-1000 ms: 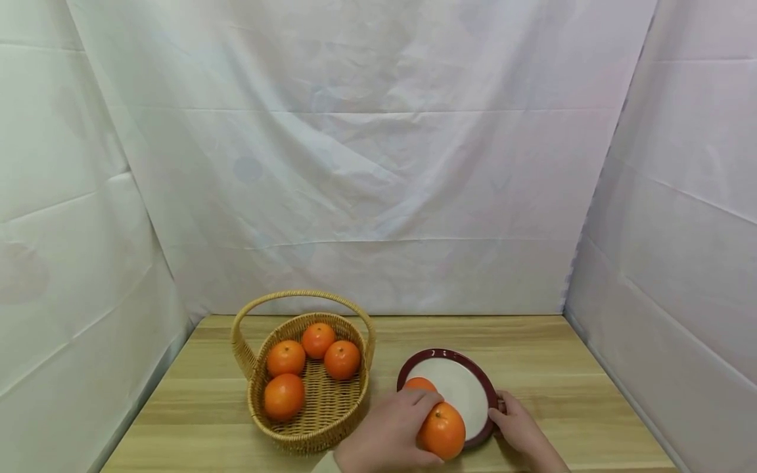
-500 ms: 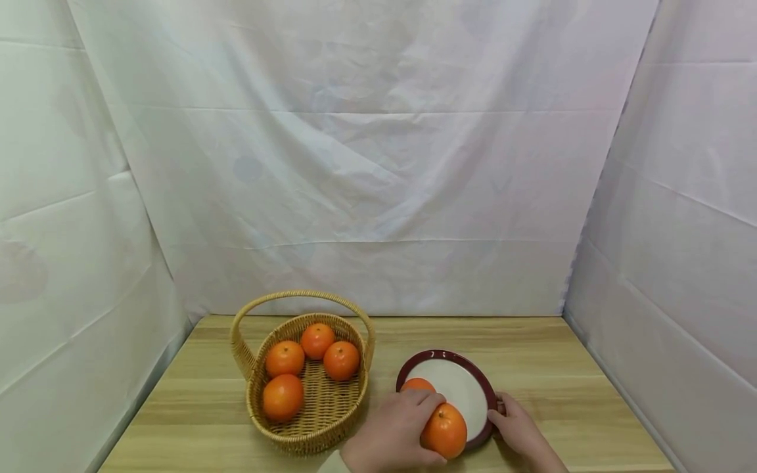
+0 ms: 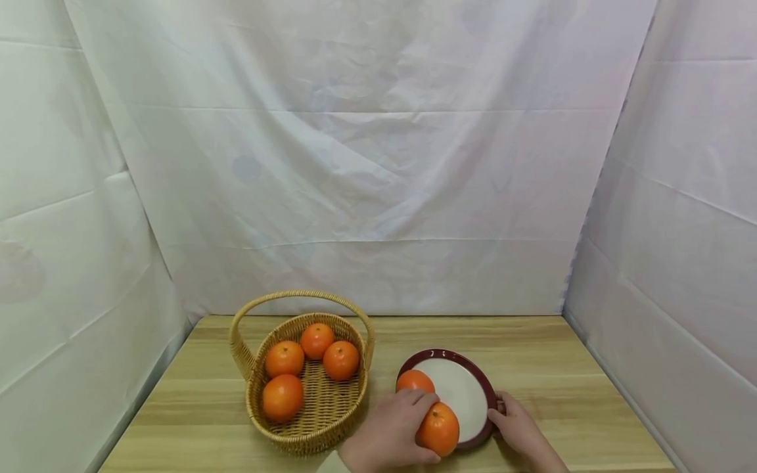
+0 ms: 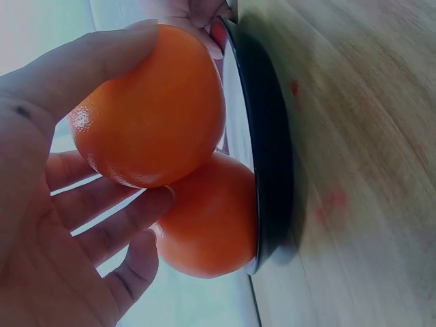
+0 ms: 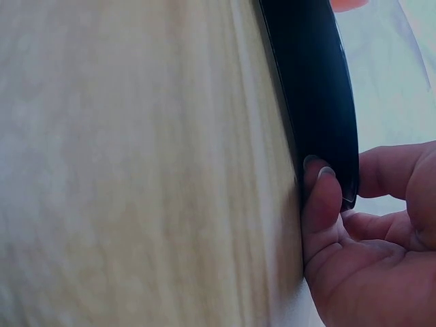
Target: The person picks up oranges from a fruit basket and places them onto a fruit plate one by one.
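My left hand (image 3: pixel 390 430) grips an orange (image 3: pixel 439 430) at the near left edge of a plate (image 3: pixel 464 397) with a white middle and a maroon rim. In the left wrist view the thumb lies over this orange (image 4: pixel 153 109), with fingers behind and below it. A second orange (image 4: pixel 208 221) sits on the plate, right against the held one; in the head view the left hand partly covers it. My right hand (image 3: pixel 520 427) pinches the plate's right rim. Its thumb and fingers stand on either side of the dark outer wall (image 5: pixel 313 88) in the right wrist view.
A wicker basket (image 3: pixel 322 401) with a tall arched handle (image 3: pixel 301 293) stands left of the plate and holds several oranges (image 3: pixel 284 397). Both rest on a wood-grain table (image 3: pixel 568 374). White cloth (image 3: pixel 378 197) hangs behind and at both sides.
The left hand has shifted the held orange slightly left, and a little more of the orange on the plate shows. The right hand keeps its place at the rim.
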### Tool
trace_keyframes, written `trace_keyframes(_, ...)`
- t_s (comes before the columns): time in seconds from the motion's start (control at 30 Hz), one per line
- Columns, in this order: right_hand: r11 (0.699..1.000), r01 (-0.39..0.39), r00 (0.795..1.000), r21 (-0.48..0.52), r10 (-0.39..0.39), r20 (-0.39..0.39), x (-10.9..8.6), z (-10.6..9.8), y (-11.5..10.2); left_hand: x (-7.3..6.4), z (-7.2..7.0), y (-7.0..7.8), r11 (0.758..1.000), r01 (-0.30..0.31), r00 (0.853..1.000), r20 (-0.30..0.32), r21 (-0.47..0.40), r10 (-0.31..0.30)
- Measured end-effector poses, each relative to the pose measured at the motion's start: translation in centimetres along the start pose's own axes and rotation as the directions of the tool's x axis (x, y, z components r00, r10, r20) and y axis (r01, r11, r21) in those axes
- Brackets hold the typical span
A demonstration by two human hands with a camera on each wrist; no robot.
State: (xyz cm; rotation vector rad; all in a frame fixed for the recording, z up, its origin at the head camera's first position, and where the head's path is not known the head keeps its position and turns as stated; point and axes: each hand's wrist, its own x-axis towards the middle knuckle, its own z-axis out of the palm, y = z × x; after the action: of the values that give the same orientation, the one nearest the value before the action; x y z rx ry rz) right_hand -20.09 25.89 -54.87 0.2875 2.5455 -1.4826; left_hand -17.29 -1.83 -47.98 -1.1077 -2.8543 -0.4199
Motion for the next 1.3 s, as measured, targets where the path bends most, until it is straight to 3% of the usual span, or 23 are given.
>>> trace_keyframes(0.47,0.999,-0.004,1.000,0.037,0.003,0.006,-0.1,0.1,-0.1,-0.1,0.7,-1.2,1.000,0.023,0.999,-0.035,-0.014,-0.024)
trace_keyframes(1.07,1.000,-0.001,1.000,0.022,0.000,0.005,-0.1,0.1,0.0,0.1,1.0,-2.0,0.981,0.133,0.991,0.006,-0.139,-0.133)
trace_keyframes(1.3,1.000,-0.012,1.000,0.029,0.011,0.005,-0.1,-0.1,0.0,0.4,1.0,-2.4,0.980,0.139,0.990,-0.003,-0.141,-0.141)
